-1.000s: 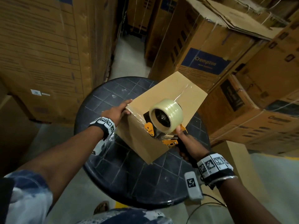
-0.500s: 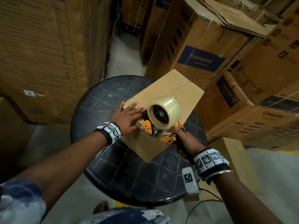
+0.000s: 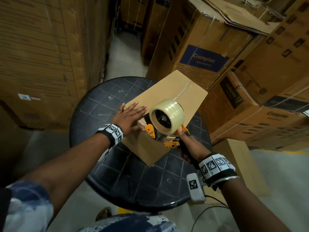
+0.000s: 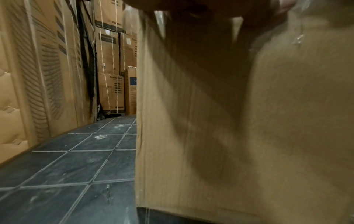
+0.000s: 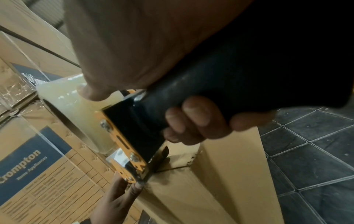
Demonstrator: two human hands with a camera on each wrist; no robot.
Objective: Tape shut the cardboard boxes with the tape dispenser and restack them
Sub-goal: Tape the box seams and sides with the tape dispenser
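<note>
Fingers of the left hand (image 3: 128, 117) lie flat on the cardboard box (image 3: 182, 96); the right hand (image 3: 189, 146) grips the tape dispenser (image 3: 164, 126) at its 5 o'clock corner.

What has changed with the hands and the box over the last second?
The left hand left the box's near-left corner and came up onto the top of the cardboard box, where it now lies flat with fingers straight beside the tape dispenser. The right hand kept its grip on the dispenser handle at the near edge. The box stayed on the round table.
</note>
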